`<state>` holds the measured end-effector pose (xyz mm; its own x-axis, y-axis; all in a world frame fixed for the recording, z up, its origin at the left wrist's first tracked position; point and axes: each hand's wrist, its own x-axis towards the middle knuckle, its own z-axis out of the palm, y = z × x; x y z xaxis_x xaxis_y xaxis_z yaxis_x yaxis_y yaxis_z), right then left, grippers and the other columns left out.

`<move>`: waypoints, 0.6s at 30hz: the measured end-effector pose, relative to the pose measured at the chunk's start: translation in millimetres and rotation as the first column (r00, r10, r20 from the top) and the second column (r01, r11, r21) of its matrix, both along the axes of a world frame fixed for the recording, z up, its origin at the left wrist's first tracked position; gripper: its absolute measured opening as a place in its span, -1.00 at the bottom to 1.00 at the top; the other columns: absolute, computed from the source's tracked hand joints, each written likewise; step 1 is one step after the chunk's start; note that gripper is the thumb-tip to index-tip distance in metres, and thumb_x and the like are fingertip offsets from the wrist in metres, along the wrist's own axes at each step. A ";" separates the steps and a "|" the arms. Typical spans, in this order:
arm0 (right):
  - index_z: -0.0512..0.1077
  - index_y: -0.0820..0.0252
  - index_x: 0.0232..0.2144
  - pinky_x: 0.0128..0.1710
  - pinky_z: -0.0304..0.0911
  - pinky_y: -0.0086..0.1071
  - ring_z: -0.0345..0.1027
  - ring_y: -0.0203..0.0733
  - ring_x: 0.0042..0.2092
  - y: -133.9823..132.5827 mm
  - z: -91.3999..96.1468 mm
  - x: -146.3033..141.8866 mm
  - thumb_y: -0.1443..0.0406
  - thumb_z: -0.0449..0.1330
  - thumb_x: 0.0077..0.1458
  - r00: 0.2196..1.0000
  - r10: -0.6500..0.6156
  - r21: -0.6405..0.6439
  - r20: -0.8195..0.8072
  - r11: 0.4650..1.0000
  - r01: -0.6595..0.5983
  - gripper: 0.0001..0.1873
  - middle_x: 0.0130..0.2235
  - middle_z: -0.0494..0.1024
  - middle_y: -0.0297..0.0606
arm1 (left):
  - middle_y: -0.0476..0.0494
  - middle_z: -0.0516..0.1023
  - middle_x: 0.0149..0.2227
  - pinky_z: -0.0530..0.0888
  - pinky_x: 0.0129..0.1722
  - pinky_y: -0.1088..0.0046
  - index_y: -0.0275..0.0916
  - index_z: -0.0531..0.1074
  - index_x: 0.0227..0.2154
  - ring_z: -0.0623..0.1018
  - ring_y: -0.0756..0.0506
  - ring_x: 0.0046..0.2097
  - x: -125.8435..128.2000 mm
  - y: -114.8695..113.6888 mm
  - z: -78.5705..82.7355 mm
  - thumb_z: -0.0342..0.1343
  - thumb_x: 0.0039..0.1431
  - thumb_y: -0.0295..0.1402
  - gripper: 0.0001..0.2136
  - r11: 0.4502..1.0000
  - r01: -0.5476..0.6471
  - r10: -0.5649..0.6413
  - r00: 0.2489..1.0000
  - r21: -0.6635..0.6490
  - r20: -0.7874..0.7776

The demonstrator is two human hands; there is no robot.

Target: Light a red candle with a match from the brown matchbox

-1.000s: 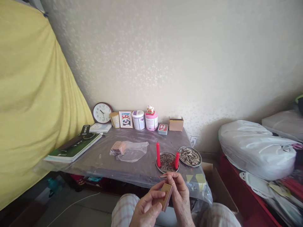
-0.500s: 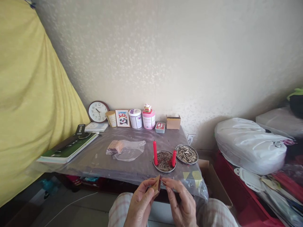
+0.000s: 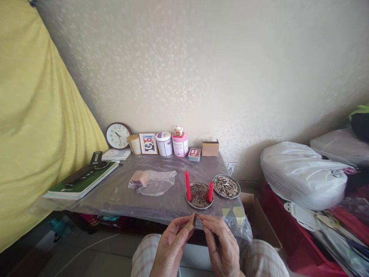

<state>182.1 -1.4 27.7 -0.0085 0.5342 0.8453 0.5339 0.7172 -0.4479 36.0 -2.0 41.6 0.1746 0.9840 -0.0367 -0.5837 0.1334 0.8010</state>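
My left hand (image 3: 170,248) is closed round a small tan matchbox (image 3: 190,222), held up in front of the table edge. My right hand (image 3: 220,242) is pinched against the box's right side, its fingertips together on a thin match that I can barely make out. Just beyond the hands stand a tall red candle (image 3: 187,185) and a shorter red candle (image 3: 210,192) on a round metal dish (image 3: 198,195). Beside that dish is a second metal dish (image 3: 226,186) with several matchsticks.
The low table (image 3: 121,198) is covered in clear plastic. On it lie a plastic bag with matchboxes (image 3: 152,181), a green book (image 3: 82,182), a wall clock (image 3: 118,135), tins, a picture frame and a small cardboard box (image 3: 210,147). A white bag (image 3: 302,175) lies at right.
My left hand turned the matchbox edge-on and raised it slightly toward the table. My right hand dropped from above the box to its right side. The view shifted a little.
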 end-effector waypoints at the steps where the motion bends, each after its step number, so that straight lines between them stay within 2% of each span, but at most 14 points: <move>1: 0.41 0.09 -0.11 -0.23 0.48 -0.27 0.54 -0.12 -0.18 0.7 0.7 0.2 0.51 0.12 0.13 1.000 -0.003 0.003 0.007 1.000 0.003 -0.68 -0.19 0.63 -0.15 | -0.31 0.65 -0.19 0.36 0.06 0.14 -0.29 0.58 -0.26 0.55 -0.28 -0.06 0.5 0.1 1.1 0.30 -0.05 -0.20 -0.69 1.000 -0.007 0.007 1.000 0.003 -0.004; 4: 0.42 0.09 -0.12 -0.25 0.48 -0.27 0.54 -0.12 -0.20 -1.9 7.4 1.7 0.52 0.13 0.11 1.000 -0.014 0.013 0.015 1.000 0.014 -0.68 -0.21 0.64 -0.15 | -0.30 0.66 -0.22 0.38 0.04 0.14 -0.29 0.59 -0.28 0.57 -0.27 -0.09 1.3 1.7 2.0 0.32 -0.07 -0.19 -0.68 1.000 -0.029 0.029 1.000 0.001 -0.008; 7: 0.39 0.07 -0.07 -0.26 0.47 -0.25 0.54 -0.10 -0.19 -10.7 15.4 4.6 0.54 0.12 0.09 0.999 -0.001 0.062 -0.043 0.998 0.004 -0.60 -0.20 0.63 -0.15 | -0.28 0.66 -0.23 0.41 0.01 0.19 -0.28 0.59 -0.30 0.57 -0.23 -0.13 1.3 4.2 -0.1 0.33 -0.09 -0.20 -0.70 0.997 -0.062 0.062 0.998 -0.035 -0.019; 9: 0.35 0.03 -0.01 -0.25 0.47 -0.21 0.54 -0.07 -0.18 -12.4 14.2 6.6 0.54 0.14 0.08 0.999 0.029 0.086 -0.033 0.996 -0.026 -0.54 -0.18 0.63 -0.15 | -0.26 0.66 -0.24 0.43 -0.03 0.23 -0.28 0.60 -0.31 0.58 -0.19 -0.17 1.5 5.6 -2.5 0.35 -0.11 -0.20 -0.69 0.996 -0.076 0.075 0.997 -0.050 -0.019; 11: 0.36 0.01 0.00 -0.24 0.47 -0.20 0.54 -0.07 -0.18 -5.0 5.0 9.1 0.51 0.17 0.09 0.998 0.037 0.073 0.058 0.996 -0.042 -0.55 -0.17 0.64 -0.17 | -0.25 0.66 -0.25 0.44 -0.05 0.26 -0.29 0.60 -0.31 0.57 -0.18 -0.17 1.4 6.3 -4.9 0.34 -0.10 -0.20 -0.69 0.996 -0.077 0.076 0.997 -0.039 -0.014; 12: 0.41 0.02 -0.06 -0.24 0.47 -0.24 0.55 -0.09 -0.20 1.8 -1.7 10.8 0.47 0.18 0.10 0.993 -0.010 0.020 0.115 1.000 0.008 -0.63 -0.19 0.65 -0.19 | -0.25 0.66 -0.25 0.44 -0.05 0.28 -0.28 0.60 -0.30 0.57 -0.18 -0.16 1.1 6.3 -6.0 0.34 -0.10 -0.20 -0.69 0.997 -0.074 0.074 0.997 -0.033 -0.014; 14: 0.47 0.06 -0.20 -0.28 0.47 -0.29 0.55 -0.14 -0.27 17.2 -15.0 15.5 0.43 0.12 0.17 0.987 -0.138 -0.039 0.087 0.989 0.142 -0.79 -0.29 0.64 -0.23 | -0.25 0.65 -0.23 0.44 -0.06 0.29 -0.28 0.60 -0.30 0.56 -0.19 -0.13 -0.1 5.8 -7.6 0.34 -0.09 -0.19 -0.69 0.997 -0.070 0.069 0.997 -0.030 -0.029; 16: 0.45 0.11 -0.16 -0.27 0.45 -0.29 0.53 -0.16 -0.27 28.4 -23.1 20.7 0.42 0.08 0.22 0.975 -0.221 -0.065 0.028 0.973 0.223 -0.79 -0.29 0.62 -0.21 | -0.27 0.65 -0.22 0.43 -0.06 0.27 -0.28 0.60 -0.30 0.56 -0.20 -0.12 -1.5 5.0 -8.8 0.34 -0.10 -0.17 -0.67 0.998 -0.057 0.055 0.997 -0.038 -0.052; 18: 0.44 0.10 -0.15 -0.24 0.44 -0.32 0.52 -0.18 -0.24 31.3 -23.7 24.4 0.40 0.10 0.23 0.968 -0.248 -0.091 -0.034 0.966 0.244 -0.81 -0.27 0.61 -0.22 | -0.27 0.65 -0.22 0.42 -0.03 0.24 -0.28 0.61 -0.31 0.56 -0.21 -0.12 -2.3 4.6 -9.7 0.35 -0.11 -0.17 -0.68 0.996 -0.066 0.062 0.996 -0.058 -0.061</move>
<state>206.5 29.9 4.0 0.1692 0.5854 0.7929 0.6668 0.5245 -0.5294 33.7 2.6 31.9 0.1070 0.9888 -0.1039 -0.5444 0.1457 0.8261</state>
